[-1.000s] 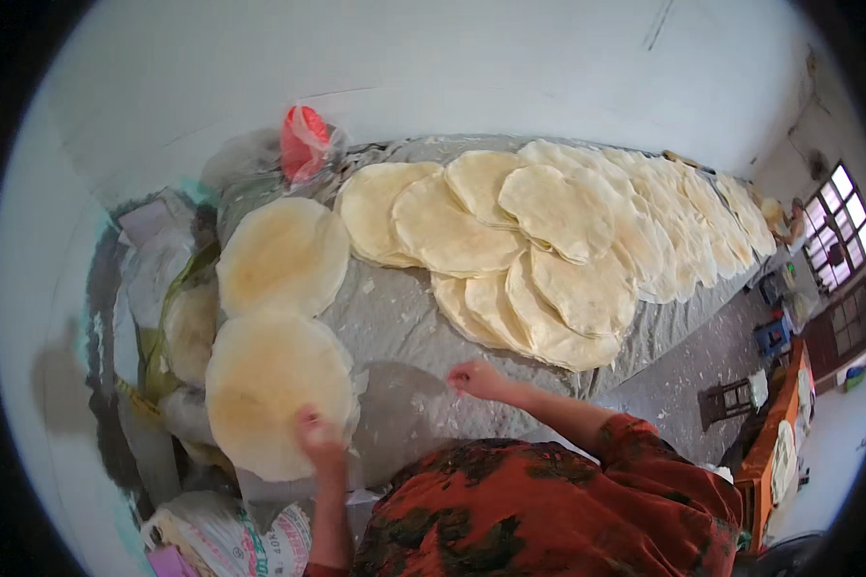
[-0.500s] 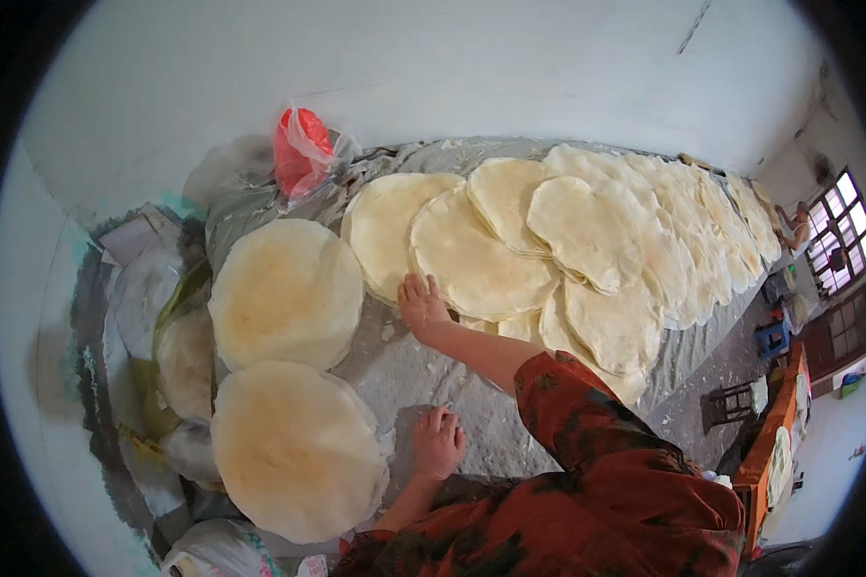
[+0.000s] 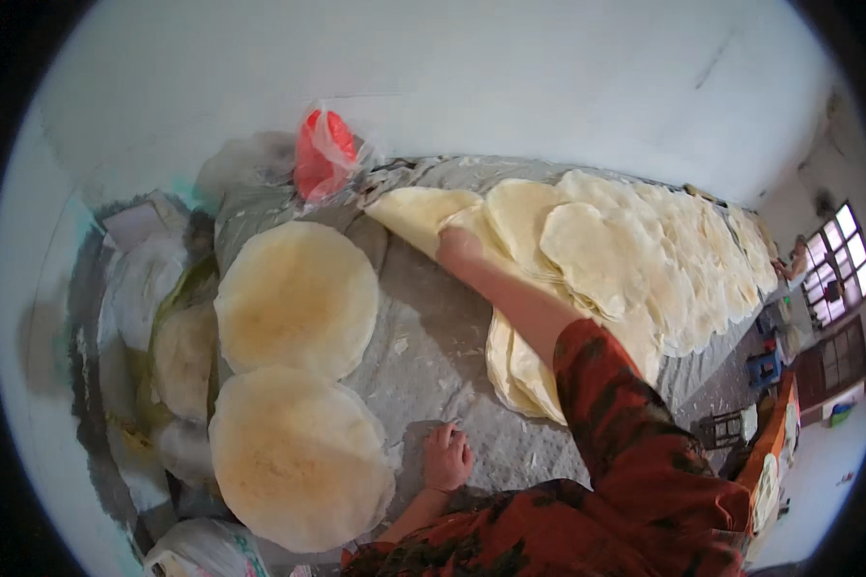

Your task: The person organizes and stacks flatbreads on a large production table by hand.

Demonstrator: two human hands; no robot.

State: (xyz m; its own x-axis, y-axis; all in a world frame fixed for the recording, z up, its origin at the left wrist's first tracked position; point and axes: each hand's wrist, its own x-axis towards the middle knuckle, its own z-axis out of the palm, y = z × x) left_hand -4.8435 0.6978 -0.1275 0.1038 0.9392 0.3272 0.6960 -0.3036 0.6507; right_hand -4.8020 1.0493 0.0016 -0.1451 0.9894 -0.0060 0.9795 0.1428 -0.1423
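Observation:
My right hand (image 3: pixel 460 248) reaches forward over the grey sheet (image 3: pixel 433 337) and is closed on the near edge of a thin, round, pale flatbread (image 3: pixel 419 213). That edge is lifted and folded away from me. Beyond it and to the right lie overlapping flatbreads (image 3: pixel 597 255) in a long spread. Closer to me, my left hand (image 3: pixel 447 457) rests on the sheet with its fingers curled in and nothing visible in them. Just left of it stands a round stack of flatbreads (image 3: pixel 293 457), touching another round stack (image 3: pixel 298 298) farther away.
A red and clear plastic bag (image 3: pixel 324 159) sits by the wall at the back. Wrapped bundles (image 3: pixel 185 361) line the left edge, with a white bag (image 3: pixel 207 550) near me. Another person (image 3: pixel 797 258) is far right near a window; a blue stool (image 3: pixel 765 367) stands below.
My right hand has moved forward and right, lifting and folding flatbread that lay flat, baring more grey sheet. My left hand stays nearly in place.

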